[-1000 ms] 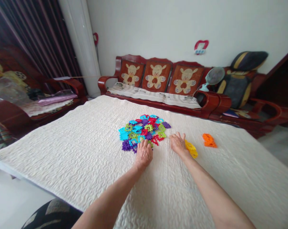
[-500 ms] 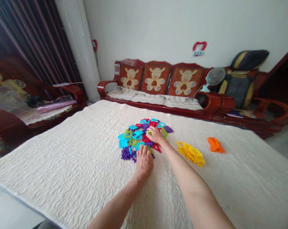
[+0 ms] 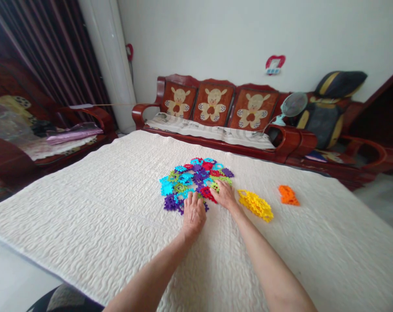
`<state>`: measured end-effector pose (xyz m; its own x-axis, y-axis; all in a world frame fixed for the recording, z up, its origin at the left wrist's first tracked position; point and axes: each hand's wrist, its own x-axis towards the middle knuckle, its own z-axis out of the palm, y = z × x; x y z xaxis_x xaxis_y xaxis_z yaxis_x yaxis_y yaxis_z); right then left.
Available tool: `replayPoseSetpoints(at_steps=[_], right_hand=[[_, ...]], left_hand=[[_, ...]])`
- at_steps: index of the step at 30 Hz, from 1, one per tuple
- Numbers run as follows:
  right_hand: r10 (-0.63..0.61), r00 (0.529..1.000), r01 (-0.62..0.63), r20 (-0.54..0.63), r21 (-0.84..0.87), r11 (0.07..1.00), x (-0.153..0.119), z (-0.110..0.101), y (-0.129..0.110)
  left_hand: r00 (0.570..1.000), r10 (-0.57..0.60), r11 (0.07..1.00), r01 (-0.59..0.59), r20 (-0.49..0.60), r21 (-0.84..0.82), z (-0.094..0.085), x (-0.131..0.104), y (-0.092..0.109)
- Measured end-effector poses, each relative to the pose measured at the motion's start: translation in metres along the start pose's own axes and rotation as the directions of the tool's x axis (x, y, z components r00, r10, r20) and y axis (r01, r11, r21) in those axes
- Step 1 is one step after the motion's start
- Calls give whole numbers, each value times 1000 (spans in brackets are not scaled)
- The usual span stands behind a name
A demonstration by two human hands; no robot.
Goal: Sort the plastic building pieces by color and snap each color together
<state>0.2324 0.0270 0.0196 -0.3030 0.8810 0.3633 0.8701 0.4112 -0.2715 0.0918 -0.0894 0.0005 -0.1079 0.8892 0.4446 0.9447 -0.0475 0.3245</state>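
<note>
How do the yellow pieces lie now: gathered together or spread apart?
Gathered together: the yellow pieces overlap in one pile on the pale quilted cover.

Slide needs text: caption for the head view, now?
Left hand and right hand at a multicolored pile; yellow pieces and orange pieces lie apart, to the right.

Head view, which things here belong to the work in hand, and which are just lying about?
In the work:
- mixed-colour pile, left hand at its near edge, right hand at its right side
- yellow pieces and orange pieces, probably, set apart

Lying about:
- fan
- bear cushions
- pink package
</note>
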Motion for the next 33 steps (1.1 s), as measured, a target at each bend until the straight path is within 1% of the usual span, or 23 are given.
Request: replayPoseSetpoints(at_steps=[2, 4, 8, 11, 14, 17, 20, 23, 26, 28, 31, 33], right_hand=[[5, 1000, -5, -18, -2, 1000, 5, -5, -6], [-31, 999, 31, -14, 5, 1000, 18, -8, -13], [-155, 984, 154, 85, 17, 988, 52, -4, -29], [-183, 968, 184, 174, 8, 983, 73, 5, -40], [-142, 963, 147, 228, -7, 989, 80, 12, -39], [-114, 971, 120, 211, -12, 993, 75, 14, -29], [-147, 972, 154, 182, -26, 988, 68, 7, -17], [-150, 977, 159, 154, -50, 986, 69, -2, -11], [-117, 985, 122, 124, -29, 992, 80, -3, -11], [-64, 991, 67, 121, -15, 998, 90, 3, -14], [13, 989, -14, 146, 4, 1000, 100, 14, -21], [0, 987, -5, 163, 33, 999, 104, 19, -27]], left_hand=[[1000, -12, 1000, 11, -11, -11, 0, 0, 0], [999, -33, 999, 32, -26, -16, 1, 0, 0], [997, -58, 998, 57, -57, -21, 5, -1, 0], [996, -62, 998, 61, -62, -26, 8, 0, -2], [996, -64, 998, 62, -62, -31, 10, 0, -3], [996, -57, 998, 54, -68, -40, 10, 1, -4], [995, -68, 996, 63, -78, -60, 10, 1, -4], [993, -82, 993, 75, -87, -90, 10, 0, -4], [993, -83, 991, 73, -85, -116, 10, 0, -5], [993, -84, 989, 74, -80, -125, 11, 0, -6], [993, -88, 990, 78, -82, -116, 13, 1, -7], [993, -84, 992, 74, -85, -105, 14, 1, -7]])
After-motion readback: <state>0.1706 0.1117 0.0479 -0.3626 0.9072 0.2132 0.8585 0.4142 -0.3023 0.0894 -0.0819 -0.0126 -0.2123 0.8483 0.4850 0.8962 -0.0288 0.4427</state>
